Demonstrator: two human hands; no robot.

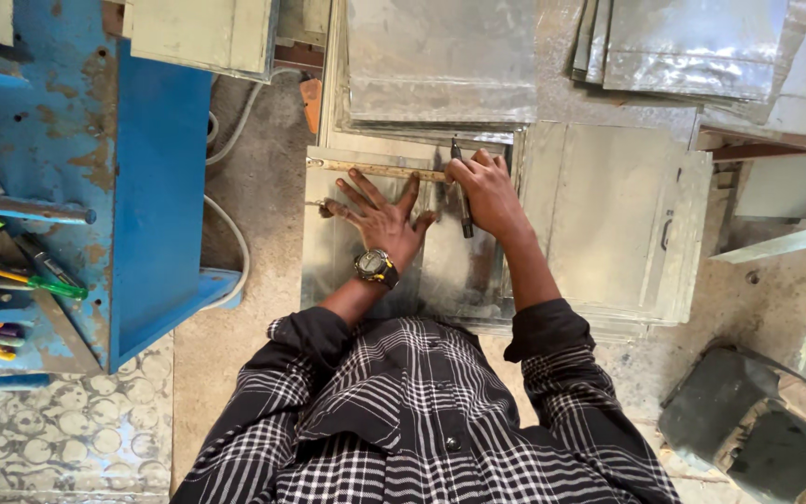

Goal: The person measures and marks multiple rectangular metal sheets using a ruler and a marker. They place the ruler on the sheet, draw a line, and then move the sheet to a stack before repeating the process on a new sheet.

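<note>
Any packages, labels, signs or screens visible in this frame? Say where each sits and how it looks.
No packages, signs or labels show.
Wristwatch: on the left hand, which lies flat on the metal sheet; round dark dial, black and yellow case, face too small to read.

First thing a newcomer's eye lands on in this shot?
Centre frame: the left hand, wristwatch on, is spread flat on a shiny metal sheet on the floor, beside a ruler. The right hand grips a dark marker at the ruler's end. At left, a chipped blue bench catches the eye.
</note>
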